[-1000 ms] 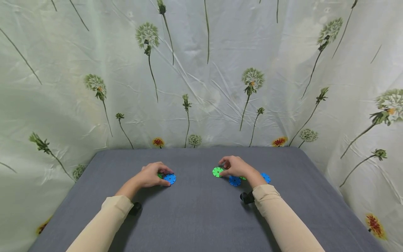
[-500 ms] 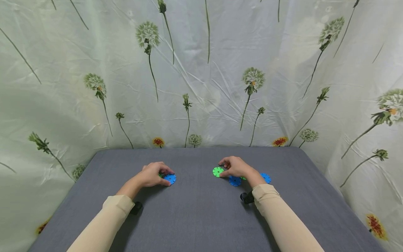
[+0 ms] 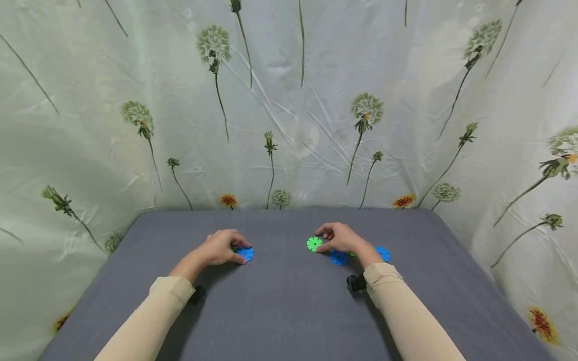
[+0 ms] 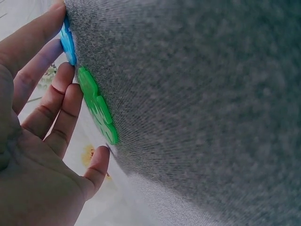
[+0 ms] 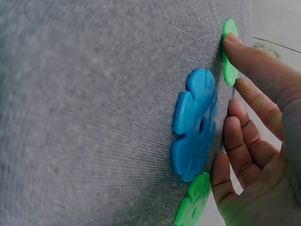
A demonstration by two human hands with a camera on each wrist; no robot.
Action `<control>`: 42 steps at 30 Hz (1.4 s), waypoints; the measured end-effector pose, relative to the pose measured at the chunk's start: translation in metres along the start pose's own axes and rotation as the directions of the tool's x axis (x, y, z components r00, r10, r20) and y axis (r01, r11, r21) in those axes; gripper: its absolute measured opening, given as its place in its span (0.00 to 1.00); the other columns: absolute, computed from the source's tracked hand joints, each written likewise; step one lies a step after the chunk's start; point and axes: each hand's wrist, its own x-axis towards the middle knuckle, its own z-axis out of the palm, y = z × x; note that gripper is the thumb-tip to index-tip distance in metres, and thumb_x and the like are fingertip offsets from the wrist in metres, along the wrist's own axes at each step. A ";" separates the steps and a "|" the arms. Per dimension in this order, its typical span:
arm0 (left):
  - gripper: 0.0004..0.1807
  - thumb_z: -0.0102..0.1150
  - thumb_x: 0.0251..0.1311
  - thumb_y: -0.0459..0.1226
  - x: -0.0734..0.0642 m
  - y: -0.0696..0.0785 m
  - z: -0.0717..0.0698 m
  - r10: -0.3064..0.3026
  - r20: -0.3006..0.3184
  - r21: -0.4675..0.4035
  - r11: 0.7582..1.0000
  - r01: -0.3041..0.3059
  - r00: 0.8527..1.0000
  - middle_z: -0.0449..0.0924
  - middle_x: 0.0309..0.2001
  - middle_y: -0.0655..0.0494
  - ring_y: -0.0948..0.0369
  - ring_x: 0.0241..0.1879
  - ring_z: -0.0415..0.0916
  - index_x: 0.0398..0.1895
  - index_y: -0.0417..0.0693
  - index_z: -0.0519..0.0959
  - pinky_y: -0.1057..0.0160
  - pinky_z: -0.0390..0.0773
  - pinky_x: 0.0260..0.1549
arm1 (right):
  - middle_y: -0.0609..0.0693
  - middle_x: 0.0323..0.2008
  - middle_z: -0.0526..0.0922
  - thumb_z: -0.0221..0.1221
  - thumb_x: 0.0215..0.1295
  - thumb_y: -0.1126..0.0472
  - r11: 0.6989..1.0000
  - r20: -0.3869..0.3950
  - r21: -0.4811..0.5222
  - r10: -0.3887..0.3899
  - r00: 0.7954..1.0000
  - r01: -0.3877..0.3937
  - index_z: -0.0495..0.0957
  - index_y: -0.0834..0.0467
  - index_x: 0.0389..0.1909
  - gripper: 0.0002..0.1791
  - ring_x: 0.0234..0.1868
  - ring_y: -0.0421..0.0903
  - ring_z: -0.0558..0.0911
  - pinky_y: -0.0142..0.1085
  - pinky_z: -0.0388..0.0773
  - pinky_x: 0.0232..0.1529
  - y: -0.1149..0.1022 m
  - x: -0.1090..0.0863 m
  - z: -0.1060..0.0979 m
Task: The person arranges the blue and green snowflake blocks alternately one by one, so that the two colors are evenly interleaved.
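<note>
My left hand (image 3: pixel 221 247) has its thumb and fingertips at the edges of a blue notched interlocking disc (image 3: pixel 246 254) on the grey table. Under that palm lies a green disc (image 4: pixel 98 107), mostly hidden in the head view but plain in the left wrist view. Farther right, my right hand (image 3: pixel 341 238) pinches a bright green disc (image 3: pixel 313 244) at its edge with thumb and forefinger; its other fingers are loosely bent. Another blue disc (image 5: pixel 193 127) lies beneath the right hand, beside a second green disc (image 5: pixel 194 202).
One more blue disc (image 3: pixel 383 253) shows just past the right wrist. Grey cloth covers the table (image 3: pixel 280 301), and a pale curtain (image 3: pixel 289 110) printed with dandelions hangs behind its far edge. Black wrist cameras sit under both forearms.
The head view has shifted slightly, so everything sits a little differently in it. Both hands stay at the same discs, with hardly any movement.
</note>
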 end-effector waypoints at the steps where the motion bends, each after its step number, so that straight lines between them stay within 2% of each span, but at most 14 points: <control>1: 0.17 0.83 0.56 0.45 0.000 0.000 0.000 -0.001 0.002 0.000 1.000 0.001 1.000 0.85 0.47 0.62 0.57 0.51 0.83 0.49 0.62 0.91 0.39 0.68 0.55 | 0.54 0.47 0.81 0.75 0.66 0.60 1.000 0.002 0.010 -0.001 1.000 0.001 0.83 0.61 0.61 0.24 0.51 0.51 0.78 0.45 0.77 0.55 0.000 0.000 0.000; 5: 0.16 0.84 0.55 0.44 0.002 0.001 -0.001 -0.017 0.005 -0.003 1.000 0.017 1.000 0.85 0.48 0.62 0.57 0.52 0.83 0.48 0.62 0.91 0.39 0.68 0.56 | 0.53 0.44 0.80 0.74 0.67 0.61 0.999 0.008 0.038 -0.006 1.000 0.006 0.84 0.60 0.59 0.22 0.47 0.49 0.76 0.46 0.75 0.52 0.003 0.001 0.000; 14: 0.17 0.85 0.53 0.44 0.003 0.004 -0.004 -0.031 0.020 0.007 1.000 0.031 0.999 0.84 0.44 0.62 0.60 0.48 0.78 0.47 0.60 0.91 0.46 0.65 0.49 | 0.53 0.43 0.80 0.74 0.67 0.60 0.999 0.020 0.036 -0.013 1.000 0.012 0.85 0.60 0.57 0.19 0.45 0.48 0.75 0.45 0.74 0.51 0.003 0.007 -0.002; 22: 0.17 0.84 0.55 0.44 0.005 0.008 -0.004 -0.048 0.038 -0.001 0.999 0.048 0.998 0.83 0.44 0.60 0.59 0.49 0.78 0.48 0.60 0.91 0.43 0.67 0.52 | 0.53 0.40 0.76 0.73 0.65 0.65 0.995 0.018 0.102 -0.016 1.000 0.014 0.83 0.61 0.54 0.18 0.43 0.49 0.71 0.46 0.70 0.48 0.002 0.006 -0.001; 30: 0.18 0.85 0.54 0.43 0.004 0.008 -0.003 -0.065 0.034 -0.004 0.998 0.065 0.997 0.82 0.44 0.60 0.59 0.48 0.76 0.48 0.60 0.91 0.41 0.67 0.54 | 0.54 0.37 0.79 0.73 0.60 0.70 0.985 -0.020 0.168 -0.043 0.999 0.045 0.79 0.63 0.50 0.19 0.38 0.46 0.74 0.40 0.74 0.42 0.001 0.006 0.002; 36: 0.18 0.84 0.54 0.43 0.004 0.007 -0.002 -0.065 0.034 -0.005 0.998 0.066 0.997 0.83 0.45 0.60 0.59 0.49 0.77 0.48 0.60 0.91 0.39 0.69 0.56 | 0.52 0.34 0.78 0.72 0.60 0.71 0.977 0.015 0.206 -0.055 0.998 0.051 0.76 0.66 0.55 0.23 0.34 0.44 0.73 0.37 0.73 0.38 -0.003 0.006 0.002; 42: 0.18 0.84 0.54 0.43 0.003 0.008 -0.003 -0.060 0.035 -0.004 0.998 0.060 0.998 0.83 0.44 0.60 0.59 0.48 0.77 0.48 0.59 0.91 0.39 0.70 0.55 | 0.52 0.36 0.76 0.73 0.61 0.72 0.979 0.059 0.201 -0.056 0.997 0.043 0.76 0.67 0.63 0.29 0.37 0.46 0.71 0.40 0.70 0.42 -0.003 0.005 -0.001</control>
